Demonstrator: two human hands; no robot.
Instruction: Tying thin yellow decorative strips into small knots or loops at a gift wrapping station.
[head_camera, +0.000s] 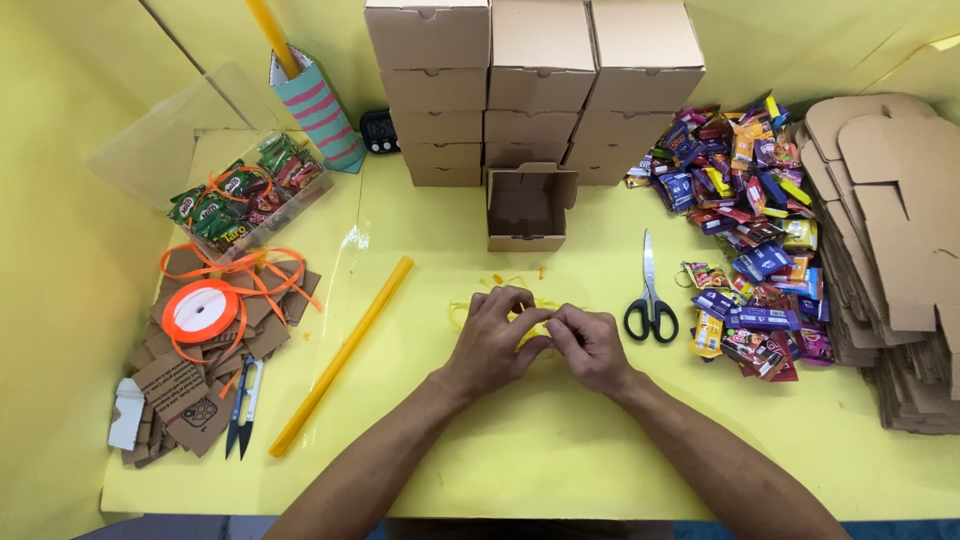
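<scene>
My left hand (492, 340) and my right hand (590, 345) meet over the middle of the yellow table, fingertips pinched together on a thin yellow ribbon (462, 308) that loops out to the left of the fingers. The ribbon blends with the table and the part inside the fingers is hidden. An open small cardboard box (526, 208) stands just beyond the hands. Black-handled scissors (650, 295) lie to the right of my right hand.
Stacked closed cardboard boxes (530, 85) line the back. A pile of candy packets (752, 215) and flat box blanks (895, 250) sit right. Left: a yellow tube (342, 355), orange ribbon spool (200, 310), cardboard tags (185, 385), thread snips (243, 405), clear packet-filled box (245, 195).
</scene>
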